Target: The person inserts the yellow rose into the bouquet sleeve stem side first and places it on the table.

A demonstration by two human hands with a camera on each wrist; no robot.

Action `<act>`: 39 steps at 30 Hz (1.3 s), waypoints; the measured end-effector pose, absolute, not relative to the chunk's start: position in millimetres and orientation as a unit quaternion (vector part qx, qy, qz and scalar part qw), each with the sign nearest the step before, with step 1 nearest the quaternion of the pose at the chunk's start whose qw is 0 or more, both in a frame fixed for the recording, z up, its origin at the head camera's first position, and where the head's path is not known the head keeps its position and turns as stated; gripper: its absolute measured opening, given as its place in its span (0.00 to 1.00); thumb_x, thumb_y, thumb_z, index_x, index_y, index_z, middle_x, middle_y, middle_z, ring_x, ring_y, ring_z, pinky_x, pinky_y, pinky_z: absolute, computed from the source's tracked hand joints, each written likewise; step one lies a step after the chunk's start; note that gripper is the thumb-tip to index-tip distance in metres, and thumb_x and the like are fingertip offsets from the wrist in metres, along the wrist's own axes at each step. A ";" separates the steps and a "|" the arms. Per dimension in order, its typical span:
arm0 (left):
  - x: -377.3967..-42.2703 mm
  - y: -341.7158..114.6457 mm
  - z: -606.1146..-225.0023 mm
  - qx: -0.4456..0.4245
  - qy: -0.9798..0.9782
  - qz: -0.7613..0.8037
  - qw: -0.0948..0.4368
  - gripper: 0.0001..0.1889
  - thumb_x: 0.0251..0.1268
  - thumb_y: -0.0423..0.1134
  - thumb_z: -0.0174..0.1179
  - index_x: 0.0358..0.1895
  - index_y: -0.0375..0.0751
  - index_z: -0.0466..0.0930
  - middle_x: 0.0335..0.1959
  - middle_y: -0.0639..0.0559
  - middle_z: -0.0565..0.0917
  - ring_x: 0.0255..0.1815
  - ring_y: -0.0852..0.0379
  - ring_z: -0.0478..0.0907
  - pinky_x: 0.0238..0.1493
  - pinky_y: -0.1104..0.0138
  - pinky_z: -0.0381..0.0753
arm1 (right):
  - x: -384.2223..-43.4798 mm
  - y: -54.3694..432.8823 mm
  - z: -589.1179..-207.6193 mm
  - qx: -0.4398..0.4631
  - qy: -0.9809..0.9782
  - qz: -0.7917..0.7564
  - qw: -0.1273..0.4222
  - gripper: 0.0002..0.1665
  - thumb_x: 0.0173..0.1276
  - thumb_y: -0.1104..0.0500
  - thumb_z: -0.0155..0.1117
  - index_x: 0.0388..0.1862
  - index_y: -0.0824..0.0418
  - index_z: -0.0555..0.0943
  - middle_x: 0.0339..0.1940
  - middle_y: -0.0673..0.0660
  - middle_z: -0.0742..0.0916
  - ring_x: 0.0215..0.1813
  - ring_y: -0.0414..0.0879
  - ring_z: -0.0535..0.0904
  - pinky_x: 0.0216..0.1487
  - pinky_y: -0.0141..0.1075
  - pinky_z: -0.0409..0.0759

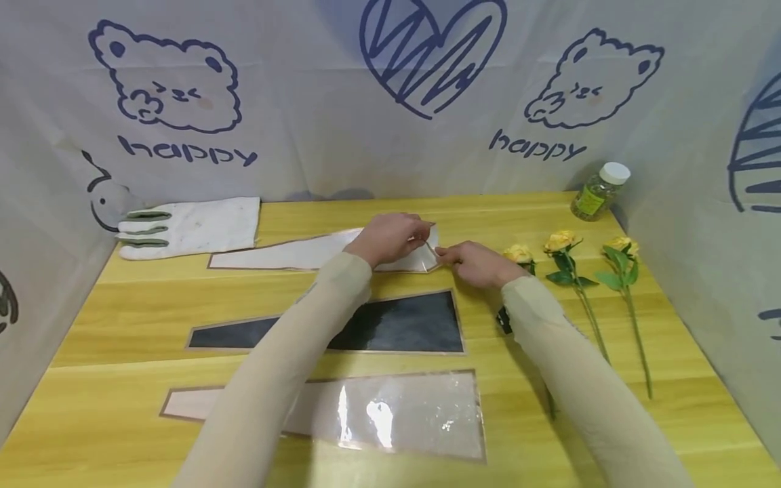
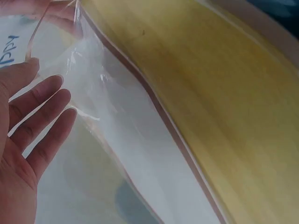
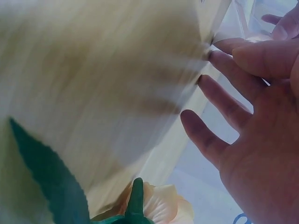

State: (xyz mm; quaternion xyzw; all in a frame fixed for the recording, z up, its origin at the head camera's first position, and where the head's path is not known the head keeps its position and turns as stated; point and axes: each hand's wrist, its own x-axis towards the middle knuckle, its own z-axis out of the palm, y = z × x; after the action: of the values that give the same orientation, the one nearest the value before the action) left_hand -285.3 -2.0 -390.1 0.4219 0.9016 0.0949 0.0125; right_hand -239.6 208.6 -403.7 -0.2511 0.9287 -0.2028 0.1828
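Observation:
At the far side of the table, both hands are at the wide end of a tapered white flower sleeve with clear film and a brown border. My left hand pinches the film's edge between thumb and forefinger; its other fingers spread loosely in the left wrist view. My right hand pinches the corner at the right, thumb laid over the forefinger. Between the hands the clear film stands lifted and creased, its layers apart at the mouth. A black sleeve and a pale sleeve lie flat nearer me, partly behind my left arm.
Yellow artificial roses lie at the right: one rose partly under my right arm, another rose and a third rose beyond. A white-capped jar stands back right. A white and green glove lies back left. Printed cloth walls enclose the table.

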 end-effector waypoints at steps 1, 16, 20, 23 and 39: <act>-285.1 -3.2 -389.8 0.417 0.903 0.101 0.019 0.06 0.73 0.40 0.57 0.43 0.49 0.83 0.40 0.56 0.81 0.38 0.58 0.77 0.42 0.62 0.77 | -239.4 208.0 -403.7 -0.248 0.929 -0.203 0.183 0.22 0.76 0.67 0.45 0.64 0.64 0.77 0.70 0.59 0.72 0.71 0.57 0.65 0.68 0.49 0.64; -286.8 -7.1 -387.8 0.401 0.905 0.131 0.049 0.06 0.74 0.41 0.56 0.44 0.48 0.82 0.41 0.54 0.79 0.38 0.57 0.75 0.43 0.61 0.75 | -236.0 208.7 -395.8 -0.203 0.935 -0.236 0.171 0.24 0.76 0.66 0.45 0.69 0.62 0.72 0.71 0.56 0.72 0.71 0.54 0.65 0.65 0.50 0.67; -286.6 -5.4 -388.2 0.401 0.905 0.131 0.048 0.04 0.73 0.40 0.57 0.42 0.48 0.81 0.39 0.55 0.78 0.37 0.57 0.75 0.42 0.61 0.75 | -230.2 215.1 -383.3 -0.193 0.938 -0.251 0.139 0.24 0.76 0.66 0.47 0.69 0.64 0.72 0.70 0.59 0.73 0.71 0.56 0.66 0.66 0.51 0.66; -286.0 -4.9 -388.6 0.396 0.908 0.129 0.052 0.04 0.73 0.40 0.57 0.42 0.48 0.81 0.40 0.54 0.78 0.38 0.56 0.74 0.43 0.61 0.75 | -221.2 223.4 -371.6 -0.180 0.946 -0.247 0.104 0.22 0.76 0.64 0.50 0.67 0.66 0.74 0.67 0.62 0.76 0.69 0.59 0.67 0.66 0.54 0.64; -284.2 -5.7 -392.8 0.379 0.912 0.141 0.062 0.03 0.72 0.40 0.57 0.41 0.47 0.80 0.39 0.55 0.79 0.38 0.55 0.73 0.43 0.62 0.74 | -132.4 287.2 -350.7 -0.040 0.965 -0.254 0.056 0.28 0.74 0.52 0.59 0.61 0.73 0.73 0.57 0.71 0.77 0.56 0.67 0.74 0.52 0.60 0.73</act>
State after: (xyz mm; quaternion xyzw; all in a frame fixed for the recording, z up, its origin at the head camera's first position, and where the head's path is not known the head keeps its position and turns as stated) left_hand -284.2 -5.7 -392.8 0.3788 0.9125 0.1413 0.0624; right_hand -132.4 287.2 -350.7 -0.0396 0.9649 -0.2537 0.0558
